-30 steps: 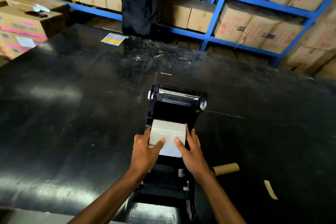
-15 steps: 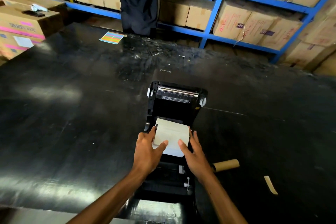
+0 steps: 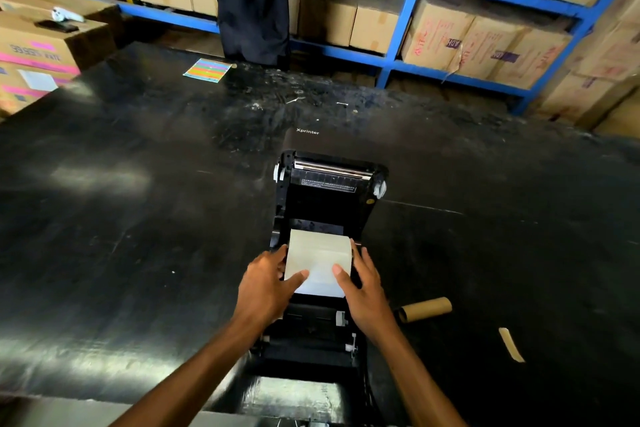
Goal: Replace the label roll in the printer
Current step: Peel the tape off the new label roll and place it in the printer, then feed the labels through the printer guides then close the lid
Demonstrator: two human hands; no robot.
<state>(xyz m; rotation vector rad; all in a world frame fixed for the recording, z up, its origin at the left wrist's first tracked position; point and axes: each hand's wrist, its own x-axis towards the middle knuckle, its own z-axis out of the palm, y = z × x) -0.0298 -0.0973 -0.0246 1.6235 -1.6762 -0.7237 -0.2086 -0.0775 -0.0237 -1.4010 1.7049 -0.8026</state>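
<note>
A black printer sits in the middle of a big black table with its lid flipped open toward 12 o'clock. Inside the open bay sits a white label roll, and a loose white sheet from it hangs down toward 6 o'clock. The left hand grips the roll's left end, its fingers curled around the side and its thumb lying flat on the white paper. The right hand does the same on the right end, thumb on the paper, fingers along the side (so the roll is squeezed between both hands). At about 4 o'clock from the printer, a brown cardboard tube lies on the table just beside the right wrist. Farther out at 4 o'clock lies a small tan paper strip. A stripy colored sheet lies at 11 o'clock near the table's far edge. Behind it stands a person in dark clothes, next to blue shelves full of brown boxes.
</note>
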